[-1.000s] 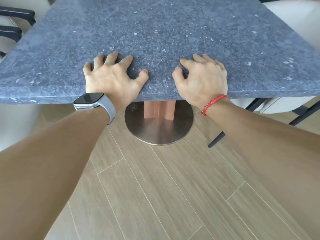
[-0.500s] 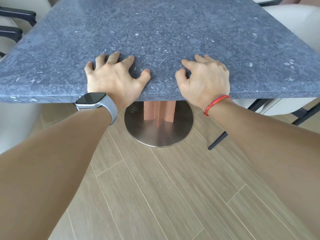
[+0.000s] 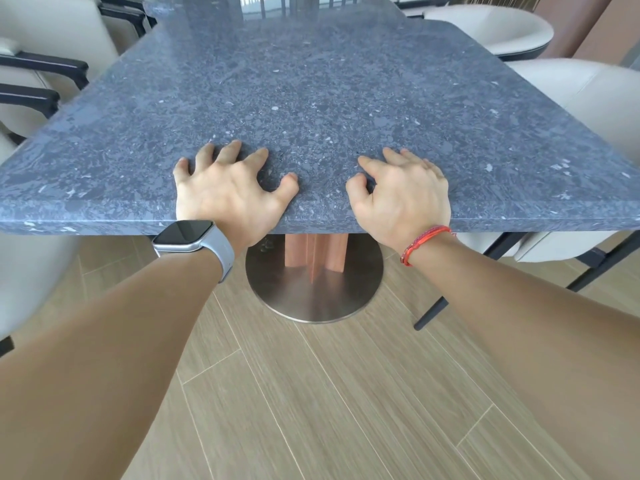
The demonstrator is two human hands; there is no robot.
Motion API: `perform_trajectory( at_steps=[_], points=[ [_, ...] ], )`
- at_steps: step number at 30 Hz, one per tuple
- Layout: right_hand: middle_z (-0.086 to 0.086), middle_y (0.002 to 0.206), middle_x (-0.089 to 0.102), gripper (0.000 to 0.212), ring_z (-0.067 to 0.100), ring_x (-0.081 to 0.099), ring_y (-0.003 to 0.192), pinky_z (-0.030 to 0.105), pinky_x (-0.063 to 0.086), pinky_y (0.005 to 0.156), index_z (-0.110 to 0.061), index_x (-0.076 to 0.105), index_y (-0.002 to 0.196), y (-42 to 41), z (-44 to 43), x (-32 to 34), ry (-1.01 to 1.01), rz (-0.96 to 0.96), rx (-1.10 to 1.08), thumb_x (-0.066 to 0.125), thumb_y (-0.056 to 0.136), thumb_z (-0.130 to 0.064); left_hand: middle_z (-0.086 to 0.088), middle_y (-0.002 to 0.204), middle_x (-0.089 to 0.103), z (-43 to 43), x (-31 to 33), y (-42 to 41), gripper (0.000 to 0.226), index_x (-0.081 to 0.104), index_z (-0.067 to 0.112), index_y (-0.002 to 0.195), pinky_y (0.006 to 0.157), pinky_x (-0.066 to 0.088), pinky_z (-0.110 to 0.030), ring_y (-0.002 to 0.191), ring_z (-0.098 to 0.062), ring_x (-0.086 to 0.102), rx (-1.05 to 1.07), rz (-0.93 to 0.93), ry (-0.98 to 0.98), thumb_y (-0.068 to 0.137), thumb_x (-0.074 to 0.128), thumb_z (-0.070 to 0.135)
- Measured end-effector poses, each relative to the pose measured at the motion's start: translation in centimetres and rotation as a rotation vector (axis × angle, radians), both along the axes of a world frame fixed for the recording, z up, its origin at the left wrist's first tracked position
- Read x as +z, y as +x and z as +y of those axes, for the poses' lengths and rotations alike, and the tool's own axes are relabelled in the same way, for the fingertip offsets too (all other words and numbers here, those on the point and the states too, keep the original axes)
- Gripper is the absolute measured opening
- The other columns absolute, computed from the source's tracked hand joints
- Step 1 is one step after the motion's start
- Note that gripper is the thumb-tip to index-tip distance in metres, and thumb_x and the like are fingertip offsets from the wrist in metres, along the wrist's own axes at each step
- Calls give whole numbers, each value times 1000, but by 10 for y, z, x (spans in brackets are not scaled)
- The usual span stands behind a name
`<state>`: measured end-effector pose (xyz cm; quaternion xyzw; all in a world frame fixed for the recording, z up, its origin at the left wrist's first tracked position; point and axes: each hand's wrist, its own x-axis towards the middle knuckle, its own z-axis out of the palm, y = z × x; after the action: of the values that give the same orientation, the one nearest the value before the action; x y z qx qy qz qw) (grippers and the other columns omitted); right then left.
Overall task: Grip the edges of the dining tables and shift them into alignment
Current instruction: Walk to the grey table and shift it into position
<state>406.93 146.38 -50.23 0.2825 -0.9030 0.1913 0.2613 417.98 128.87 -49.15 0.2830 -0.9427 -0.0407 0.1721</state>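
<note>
A dark grey speckled stone dining table (image 3: 311, 91) fills the upper half of the view, on a copper pedestal with a round steel base (image 3: 313, 296). My left hand (image 3: 225, 188), with a watch on the wrist, lies over the near edge, fingers clawed on the top. My right hand (image 3: 401, 192), with a red cord on the wrist, presses the same edge a little to the right, fingers curled the same way. Behind the far end a second, glossy grey table (image 3: 207, 8) shows, its corner sitting slightly left of the near one.
Cream chairs with black arms (image 3: 38, 67) stand along the left side. Rounded cream chairs (image 3: 568, 95) with thin black legs (image 3: 436, 306) stand on the right. The floor (image 3: 311, 393) below me is light wood plank.
Both hands keep the same hold on the near edge. The view has lifted, so more of the tabletop and the second table behind it now show.
</note>
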Motion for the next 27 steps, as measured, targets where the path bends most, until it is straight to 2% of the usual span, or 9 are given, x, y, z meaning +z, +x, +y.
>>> perform_trajectory(
  at_steps=[7, 13, 17, 22, 27],
  points=[
    [14, 104, 73, 54, 40, 62, 115, 53, 46, 102, -22, 76, 115, 0, 0, 1, -2, 8, 19, 35, 85, -41, 2, 147, 53, 0, 1, 0, 73, 58, 36, 137, 120, 21, -59, 146, -28, 36, -1, 14, -2, 86, 23, 76],
    [14, 82, 66, 48, 39, 61, 89, 49, 49, 85, -16, 77, 96, 0, -1, 1, -15, 16, 19, 36, 85, -37, 1, 140, 57, 0, 1, 0, 73, 61, 35, 133, 118, 23, -60, 143, -29, 39, -9, 12, -6, 87, 22, 75],
    [14, 83, 66, 48, 38, 62, 91, 48, 50, 85, -16, 77, 97, 2, 2, 2, -7, 22, 19, 35, 86, -38, 1, 141, 57, 1, 1, 4, 72, 61, 34, 133, 118, 23, -60, 143, -30, 40, -14, 46, 0, 87, 24, 74],
    [10, 77, 62, 44, 36, 60, 84, 41, 45, 73, -14, 72, 84, 0, 2, 2, 30, 45, 29, 34, 85, -37, -2, 126, 61, -1, 2, 0, 70, 64, 30, 126, 113, 29, -60, 134, -33, 46, -22, 11, -26, 88, 23, 73],
    [9, 80, 63, 46, 36, 62, 93, 42, 47, 78, -17, 75, 92, 2, 2, 3, 36, 37, 12, 34, 86, -38, 0, 126, 62, 0, 1, -1, 70, 65, 31, 126, 114, 28, -60, 136, -33, 46, -22, 25, -12, 88, 23, 73]
  ],
)
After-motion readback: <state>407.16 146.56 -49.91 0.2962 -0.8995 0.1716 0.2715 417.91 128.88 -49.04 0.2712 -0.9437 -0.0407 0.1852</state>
